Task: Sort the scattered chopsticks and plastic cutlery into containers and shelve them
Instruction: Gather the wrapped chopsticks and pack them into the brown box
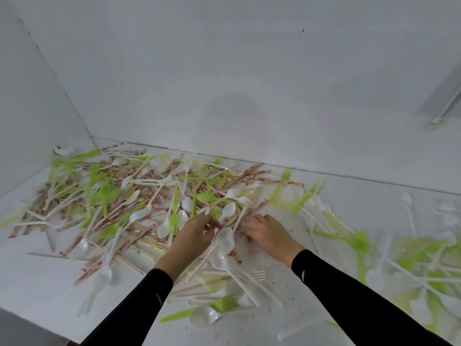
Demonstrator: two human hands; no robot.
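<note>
My left hand (197, 236) sits at the near edge of the heap, thumb and fingertips drawn together in a curl. The picture is smeared there, so I cannot tell whether they have hold of anything. A white spoon (225, 239) lies just right of those fingertips, its bowl between my two hands and its handle running near and left along my wrist. My right hand (268, 233) lies flat with the fingers nearly straight and spread, pointing left. It presses on the litter at the heap's near right corner and grips nothing. The chopsticks (252, 174) in red-printed paper sleeves lie crisscrossed over the white surface (349, 196), thickest to the left and far side, up against the wall (224, 71). White spoons and forks and green cutlery are mixed all through them. A green fork (360, 242) lies well off to the right among more white spoons, and another green fork (224, 303) lies nearer to me, between my forearms, beside a white spoon. Both arms wear black sleeves (149, 295) down to the wrist.
</note>
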